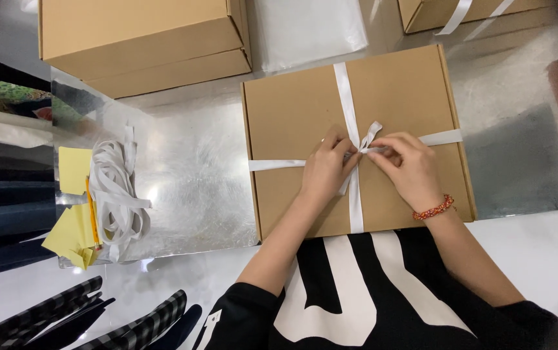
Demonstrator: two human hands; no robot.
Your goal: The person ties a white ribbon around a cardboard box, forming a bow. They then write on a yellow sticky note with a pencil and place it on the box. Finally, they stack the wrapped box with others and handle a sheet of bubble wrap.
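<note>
White ribbon coil [118,194] and yellow paper scraps [71,228] far left on the shiny worktop [195,188]. Flat brown box [292,116] in the middle, white ribbon [346,91] crossed over it. I see my left hand [326,170] and right hand [408,167] both pinching ribbon ends at the crossing, atop the box. Knot itself hidden under fingers. Upper boxes cut off.

A second cardboard box [143,42] stands at the far left of the shiny metal table [195,175], a clear plastic bag [308,29] beside it; a heap of white ribbon [117,194], yellow notes [71,170] and a pencil [91,214] lie at the left edge
</note>
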